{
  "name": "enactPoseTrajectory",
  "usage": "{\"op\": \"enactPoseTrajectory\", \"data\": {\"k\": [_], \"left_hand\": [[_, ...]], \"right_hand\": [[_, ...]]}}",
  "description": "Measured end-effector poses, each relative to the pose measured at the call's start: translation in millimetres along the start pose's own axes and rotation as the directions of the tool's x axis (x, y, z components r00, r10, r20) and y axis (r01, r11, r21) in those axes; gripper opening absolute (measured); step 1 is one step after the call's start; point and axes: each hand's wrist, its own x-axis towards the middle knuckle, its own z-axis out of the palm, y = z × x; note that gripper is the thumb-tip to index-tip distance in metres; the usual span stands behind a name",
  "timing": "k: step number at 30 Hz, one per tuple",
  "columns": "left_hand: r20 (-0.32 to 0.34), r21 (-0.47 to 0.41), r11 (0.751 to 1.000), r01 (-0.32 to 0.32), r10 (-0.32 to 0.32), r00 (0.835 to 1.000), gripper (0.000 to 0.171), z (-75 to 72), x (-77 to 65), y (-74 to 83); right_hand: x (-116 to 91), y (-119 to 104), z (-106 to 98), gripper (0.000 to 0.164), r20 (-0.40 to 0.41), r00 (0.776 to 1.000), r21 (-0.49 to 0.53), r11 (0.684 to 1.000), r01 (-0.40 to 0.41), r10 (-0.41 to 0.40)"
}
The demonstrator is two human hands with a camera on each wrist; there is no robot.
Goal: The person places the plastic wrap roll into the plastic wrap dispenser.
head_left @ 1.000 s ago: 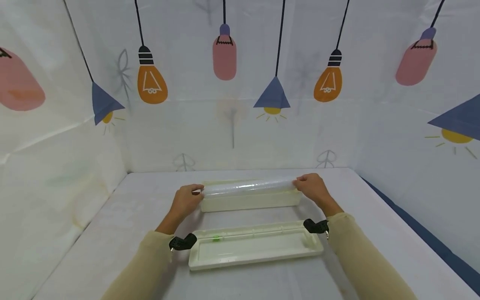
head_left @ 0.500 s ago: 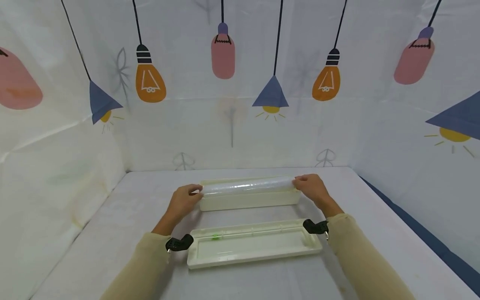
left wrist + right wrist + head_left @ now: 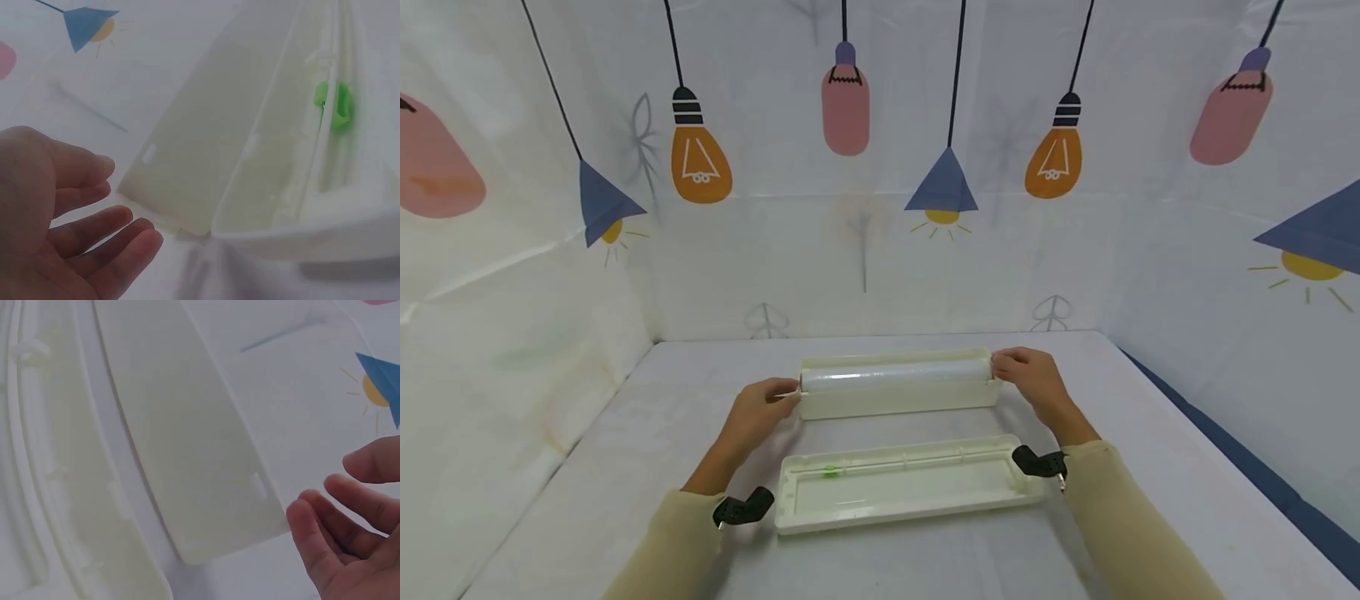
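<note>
The step in hand looked to be seating a roll of cling film [image 3: 895, 372] in its long cream box [image 3: 898, 402]. The roll lay lengthwise inside, its top showing between the front and rear walls, and it seemed nearly level with them. The left hand [image 3: 760, 412] was at the box's left end, the right hand [image 3: 1036, 379] at the right end. Both wrist views showed loosely bent fingers with a gap between thumb and forefinger, and no grip on anything could be seen; whether any fingertip touched the box was hard to tell. The next move probably called for drawing both hands outward, so as not to catch the roll's ends or tip the box.

The box stood near the far edge of the bench [image 3: 587, 500], with only a narrow strip between it and the back wall [image 3: 880, 275]. Bare surface stretched beyond each end, giving the hands room sideways. On the near side lay the long lid [image 3: 917, 487], inner face up, with a green slider [image 3: 830, 472] on its rail; a slim band of bench separated it from the box, and both forearms passed just outside its ends.
</note>
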Motion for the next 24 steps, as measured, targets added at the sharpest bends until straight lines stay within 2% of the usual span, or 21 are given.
{"op": "enactPoseTrajectory", "data": {"k": [5,13,19,24], "left_hand": [[0.012,-0.008,1.000,0.025,-0.025,1.000,0.038,-3.8,-15.9,0.5],[0.081,0.018,0.998,0.055,-0.056,0.995,0.036,-0.9,-34.6,-4.3],[0.134,0.035,0.995,0.097,-0.101,0.986,0.036,0.9,-41.2,-11.7],[0.177,0.031,0.995,0.095,-0.099,0.979,0.034,4.1,-42.0,-16.1]], "right_hand": [[-11.3,2.6,-7.6,0.043,0.005,1.000,0.081,0.997,0.003,-0.004],[-31.8,9.0,-19.0,0.047,0.073,0.996,0.026,0.998,-0.051,0.049],[-38.9,21.9,-14.3,0.048,0.138,0.986,-0.012,0.996,-0.091,0.092],[-46.3,27.0,-9.4,0.047,0.174,0.977,-0.081,0.991,-0.109,0.121]]}}
